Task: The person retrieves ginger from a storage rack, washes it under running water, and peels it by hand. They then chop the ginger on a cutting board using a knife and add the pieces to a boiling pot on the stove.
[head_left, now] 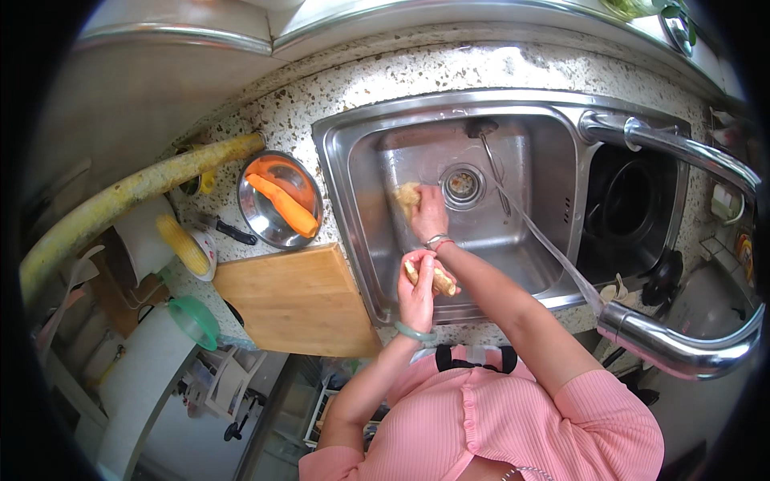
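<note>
My left hand [415, 298], with a green bangle at its wrist, is closed around a pale, knobbly piece of ginger [442, 280] over the near edge of the steel sink [513, 232]. Farther in, my right hand [431, 216] reaches down into the basin, left of the drain [463, 186]. Its fingers are closed on a rough tan lump [407, 195] that looks like ginger too, partly covered by the hand. From the chrome faucet [674, 337] at the right, a stream of water [553, 252] runs into the basin.
Left of the sink, a steel bowl [255, 216] holds peeled carrots [285, 207]. A wooden cutting board [293, 301], a black-handled knife [235, 232] and an ear of corn [183, 244] lie nearby. A yellow pipe [144, 188] crosses the left side. A dark second basin [630, 204] is at right.
</note>
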A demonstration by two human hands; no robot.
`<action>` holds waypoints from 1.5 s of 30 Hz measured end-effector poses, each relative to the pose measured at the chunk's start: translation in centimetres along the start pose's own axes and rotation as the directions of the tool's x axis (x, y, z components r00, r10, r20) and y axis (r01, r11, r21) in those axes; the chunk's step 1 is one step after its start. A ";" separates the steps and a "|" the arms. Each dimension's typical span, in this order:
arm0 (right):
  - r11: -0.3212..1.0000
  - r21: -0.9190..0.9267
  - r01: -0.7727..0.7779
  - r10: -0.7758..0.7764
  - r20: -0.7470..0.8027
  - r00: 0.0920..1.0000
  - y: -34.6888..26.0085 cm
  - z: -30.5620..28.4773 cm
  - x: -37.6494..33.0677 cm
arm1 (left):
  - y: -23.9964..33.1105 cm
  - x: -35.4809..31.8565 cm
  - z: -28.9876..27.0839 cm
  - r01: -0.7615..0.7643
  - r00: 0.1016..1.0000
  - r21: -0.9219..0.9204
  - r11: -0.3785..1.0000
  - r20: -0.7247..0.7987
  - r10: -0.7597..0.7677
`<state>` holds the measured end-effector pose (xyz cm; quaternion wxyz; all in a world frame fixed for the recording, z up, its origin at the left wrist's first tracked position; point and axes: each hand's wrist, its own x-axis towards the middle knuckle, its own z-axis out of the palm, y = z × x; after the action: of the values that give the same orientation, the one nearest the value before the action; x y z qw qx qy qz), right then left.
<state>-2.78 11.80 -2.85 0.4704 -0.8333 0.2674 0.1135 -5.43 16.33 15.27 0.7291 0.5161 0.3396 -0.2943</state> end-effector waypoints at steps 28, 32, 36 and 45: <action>0.986 0.163 0.013 -0.018 0.027 0.999 -1.8 2.2 -0.1 | 1.8 -0.6 -1.6 -0.185 0.983 -0.045 0.982 -0.021 0.184; 0.947 -0.255 0.195 -0.139 0.221 0.965 2.7 -1.3 0.5 | 1.6 0.7 -1.8 -0.081 0.996 -0.099 0.992 -0.032 0.078; 0.946 -0.324 0.014 0.009 0.070 0.998 5.5 -5.6 0.1 | 1.0 1.7 -2.1 -0.062 0.998 -0.062 0.996 -0.016 0.061; 0.687 -0.437 0.581 -0.166 0.683 0.711 8.4 -13.7 -3.5 | -0.4 2.7 -1.0 0.056 0.994 -0.065 0.996 0.096 -0.050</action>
<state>-11.18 -2.08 -0.09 0.2382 -0.8977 -0.1339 0.3456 -4.28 17.00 12.62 0.7533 0.4675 0.3280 -0.3261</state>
